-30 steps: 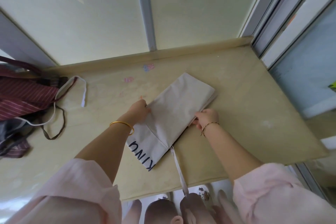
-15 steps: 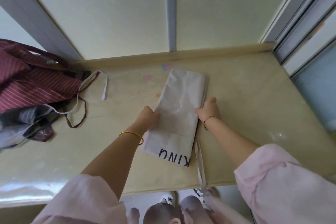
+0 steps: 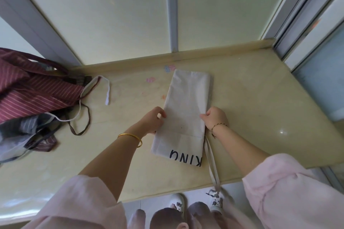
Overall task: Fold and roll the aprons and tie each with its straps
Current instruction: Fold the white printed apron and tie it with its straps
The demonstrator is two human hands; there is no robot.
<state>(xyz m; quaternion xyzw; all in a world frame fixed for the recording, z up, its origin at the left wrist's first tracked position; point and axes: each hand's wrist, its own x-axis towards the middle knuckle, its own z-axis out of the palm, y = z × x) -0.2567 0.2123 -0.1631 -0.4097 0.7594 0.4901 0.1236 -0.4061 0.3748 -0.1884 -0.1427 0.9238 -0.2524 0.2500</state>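
Two aprons (image 3: 187,109) on beige counter (image 3: 260,109)

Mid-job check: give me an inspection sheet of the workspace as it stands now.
Surface: beige counter, faint coloured marks near the wall.
Job's things: white apron folded into a long strip, lettering at near end; its straps trail over the counter's front edge.
Clutter: striped maroon aprons heaped at left, loose ties spilling out.
Grips: left hand and right hand at the strip's long edges.
Cables: nothing seen.
Surroundings: pale wall panels, window frame at right.
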